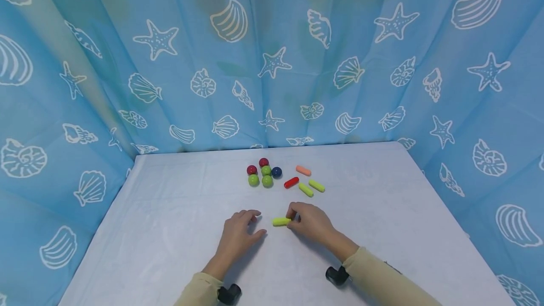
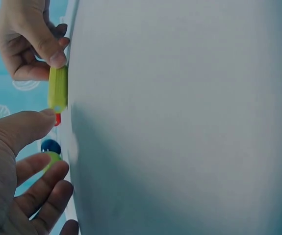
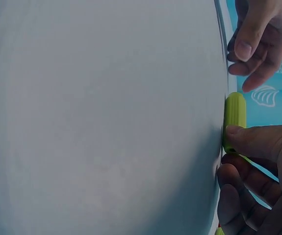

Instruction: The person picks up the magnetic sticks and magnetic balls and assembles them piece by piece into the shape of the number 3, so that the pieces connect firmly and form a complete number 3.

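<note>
My right hand (image 1: pixel 312 222) pinches one end of a short yellow-green stick (image 1: pixel 280 221) between thumb and fingers. The stick has ridges along its length (image 3: pixel 235 110) and lies level, close over the white table. Its free end points left toward my left hand (image 1: pixel 239 233). That hand is apart from the stick, its thumb and fingers spread and holding nothing. In the left wrist view the left thumb (image 2: pixel 28 128) overlaps the area just below the stick's end, which shows a small hole.
Beyond the hands is a cluster of red, green and dark blue balls (image 1: pixel 267 181). To its right lie a red stick (image 1: pixel 291 182), an orange stick (image 1: pixel 303 170) and two yellow-green sticks (image 1: pixel 316 185). A blue shell-patterned curtain (image 1: pixel 272 98) surrounds the white table (image 1: pixel 170 202).
</note>
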### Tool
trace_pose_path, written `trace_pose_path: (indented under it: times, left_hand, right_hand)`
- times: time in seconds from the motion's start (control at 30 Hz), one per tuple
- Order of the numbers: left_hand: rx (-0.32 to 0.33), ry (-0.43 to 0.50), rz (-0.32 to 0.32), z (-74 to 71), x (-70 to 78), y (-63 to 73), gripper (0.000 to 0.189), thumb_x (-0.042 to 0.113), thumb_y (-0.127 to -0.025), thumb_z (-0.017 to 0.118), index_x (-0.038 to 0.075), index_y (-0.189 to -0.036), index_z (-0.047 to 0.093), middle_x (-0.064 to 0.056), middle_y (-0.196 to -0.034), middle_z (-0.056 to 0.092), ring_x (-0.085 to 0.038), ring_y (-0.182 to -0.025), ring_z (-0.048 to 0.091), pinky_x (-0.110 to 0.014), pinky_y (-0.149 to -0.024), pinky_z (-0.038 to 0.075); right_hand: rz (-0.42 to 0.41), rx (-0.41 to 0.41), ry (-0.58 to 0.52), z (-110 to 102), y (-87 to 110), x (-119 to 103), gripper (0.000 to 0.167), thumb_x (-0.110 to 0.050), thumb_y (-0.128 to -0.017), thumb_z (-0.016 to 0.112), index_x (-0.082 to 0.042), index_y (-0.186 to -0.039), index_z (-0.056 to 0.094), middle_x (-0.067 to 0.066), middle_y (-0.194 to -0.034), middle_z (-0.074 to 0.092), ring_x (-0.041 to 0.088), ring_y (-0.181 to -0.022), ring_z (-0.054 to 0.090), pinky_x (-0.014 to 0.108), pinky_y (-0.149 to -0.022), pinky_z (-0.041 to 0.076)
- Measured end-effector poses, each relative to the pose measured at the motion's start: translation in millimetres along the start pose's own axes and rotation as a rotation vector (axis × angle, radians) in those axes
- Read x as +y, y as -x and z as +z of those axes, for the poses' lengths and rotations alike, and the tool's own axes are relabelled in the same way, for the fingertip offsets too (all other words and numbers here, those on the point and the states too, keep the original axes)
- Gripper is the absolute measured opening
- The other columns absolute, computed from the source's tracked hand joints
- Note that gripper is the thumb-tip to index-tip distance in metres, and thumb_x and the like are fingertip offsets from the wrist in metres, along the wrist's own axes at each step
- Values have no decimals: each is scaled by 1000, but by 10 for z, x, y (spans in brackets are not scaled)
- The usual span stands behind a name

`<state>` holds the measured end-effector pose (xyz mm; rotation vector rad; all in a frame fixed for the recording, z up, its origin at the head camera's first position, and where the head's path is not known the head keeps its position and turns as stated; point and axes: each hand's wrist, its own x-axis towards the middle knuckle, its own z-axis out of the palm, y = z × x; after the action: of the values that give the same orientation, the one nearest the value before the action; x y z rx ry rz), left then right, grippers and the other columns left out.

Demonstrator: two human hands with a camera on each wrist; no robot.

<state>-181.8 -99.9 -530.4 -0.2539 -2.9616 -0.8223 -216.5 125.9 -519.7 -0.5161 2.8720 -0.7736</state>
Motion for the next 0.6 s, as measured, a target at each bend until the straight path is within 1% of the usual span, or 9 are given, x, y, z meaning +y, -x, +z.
trace_pose_path:
  times: [0.23,0.43,0.6]
  left_hand:
    - [-20,26,15,35,18,6,49,32,-83,85,15,-125,67,3,-100,66,-18,-96,59,-50,-94,47]
    - [-12,36,54,51,27,16,44,28,-83,85,14,-121,69,5,-95,66,-15,-89,57,-48,-89,47]
    - [-6,66,69,44,34,32,40,26,-83,84,14,-119,70,4,-94,66,-15,-89,56,-48,-89,46]
  right_hand:
    - [-22,-4,3,29,26,-44,17,-20,-86,82,-24,-92,67,-12,-85,63,6,-75,55,29,-73,51]
    - [-36,-17,-12,42,51,-109,17,-18,-85,83,-22,-92,67,-12,-84,63,7,-76,55,31,-75,52]
    - [-59,-23,-14,59,64,-146,17,-18,-86,82,-22,-93,67,-12,-83,62,7,-76,55,31,-76,53]
